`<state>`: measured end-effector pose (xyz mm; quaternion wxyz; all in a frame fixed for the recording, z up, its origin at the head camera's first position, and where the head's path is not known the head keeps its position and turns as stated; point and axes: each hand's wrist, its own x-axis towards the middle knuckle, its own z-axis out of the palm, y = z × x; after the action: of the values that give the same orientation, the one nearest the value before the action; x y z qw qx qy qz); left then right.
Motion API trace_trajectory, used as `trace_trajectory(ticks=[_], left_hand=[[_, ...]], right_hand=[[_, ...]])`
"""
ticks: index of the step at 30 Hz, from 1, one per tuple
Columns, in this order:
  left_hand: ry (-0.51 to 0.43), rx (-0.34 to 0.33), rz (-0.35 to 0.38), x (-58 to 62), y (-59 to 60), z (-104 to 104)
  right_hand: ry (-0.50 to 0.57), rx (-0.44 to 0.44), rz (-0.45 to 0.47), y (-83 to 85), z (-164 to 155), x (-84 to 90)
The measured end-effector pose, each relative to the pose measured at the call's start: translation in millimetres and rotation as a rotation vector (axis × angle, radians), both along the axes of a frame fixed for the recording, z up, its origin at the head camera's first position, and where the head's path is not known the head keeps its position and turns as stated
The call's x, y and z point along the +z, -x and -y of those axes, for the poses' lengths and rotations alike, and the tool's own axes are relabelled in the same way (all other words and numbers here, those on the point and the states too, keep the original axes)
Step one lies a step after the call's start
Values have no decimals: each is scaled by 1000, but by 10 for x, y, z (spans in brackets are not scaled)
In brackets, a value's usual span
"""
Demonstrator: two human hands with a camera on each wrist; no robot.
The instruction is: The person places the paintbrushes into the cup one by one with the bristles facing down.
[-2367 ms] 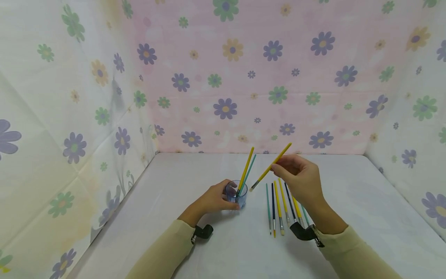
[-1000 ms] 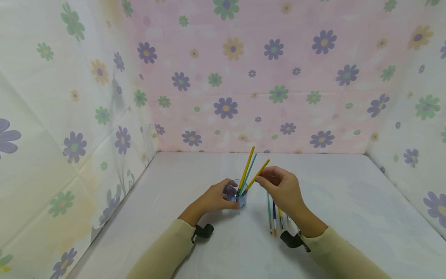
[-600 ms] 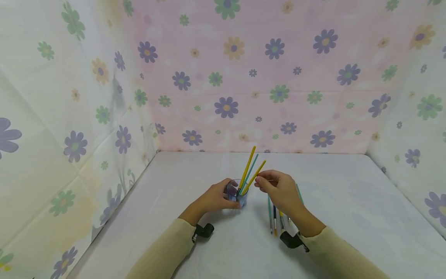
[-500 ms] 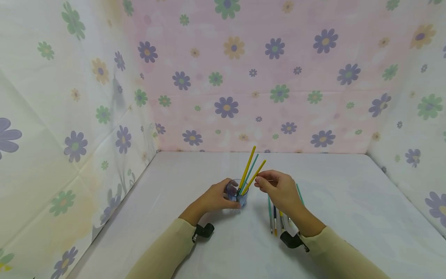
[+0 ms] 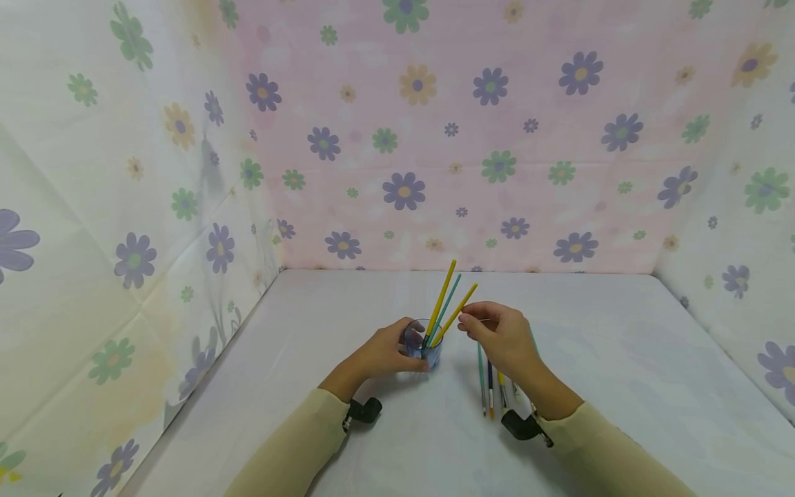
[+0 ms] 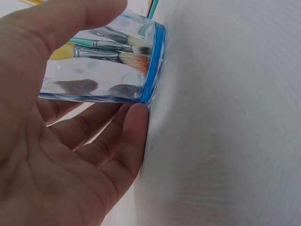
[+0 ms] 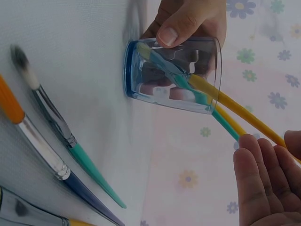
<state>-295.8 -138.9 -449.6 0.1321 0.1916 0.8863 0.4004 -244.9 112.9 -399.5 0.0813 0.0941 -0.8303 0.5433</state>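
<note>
My left hand (image 5: 380,357) grips a clear plastic cup (image 5: 433,359), thumb on the near side and fingers around the far side. In the left wrist view, the cup's blue base (image 6: 155,66) is down at the white tabletop, and brush heads show through its wall. A yellow paintbrush (image 5: 439,304) and a teal paintbrush (image 5: 448,303) lean in it. My right hand (image 5: 508,339) pinches the handle of another yellow paintbrush (image 5: 458,310) between thumb and fingertips. In the right wrist view that brush's bristles (image 7: 143,50) are inside the cup, near its bottom.
Several paintbrushes lie side by side under my right forearm, partly hidden by it. Among them are a teal brush (image 5: 482,390) and a dark blue brush (image 5: 491,393). Flowered cloth (image 5: 459,138) hangs along the back and both sides of the white table (image 5: 323,304).
My right hand has brought the yellow paintbrush left and down, bristles first, into the cup. In the last half second its handle has shifted slightly right. My left hand has stayed on the cup.
</note>
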Motion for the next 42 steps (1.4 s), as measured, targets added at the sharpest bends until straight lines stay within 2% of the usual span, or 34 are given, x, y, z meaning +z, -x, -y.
trace_trajectory(ticks=[11, 16, 26, 42], left_hand=[[-9, -6, -2, 0, -1, 7], [-1, -11, -11, -4, -1, 13], [-14, -22, -10, -14, 7, 20], [-23, -25, 1, 2, 3, 22]], right_hand=[[54, 29, 4, 46, -63, -16], [19, 55, -7, 32, -93, 4], [-70, -2, -20, 77, -197, 17], [-22, -71, 26, 165, -443, 96]])
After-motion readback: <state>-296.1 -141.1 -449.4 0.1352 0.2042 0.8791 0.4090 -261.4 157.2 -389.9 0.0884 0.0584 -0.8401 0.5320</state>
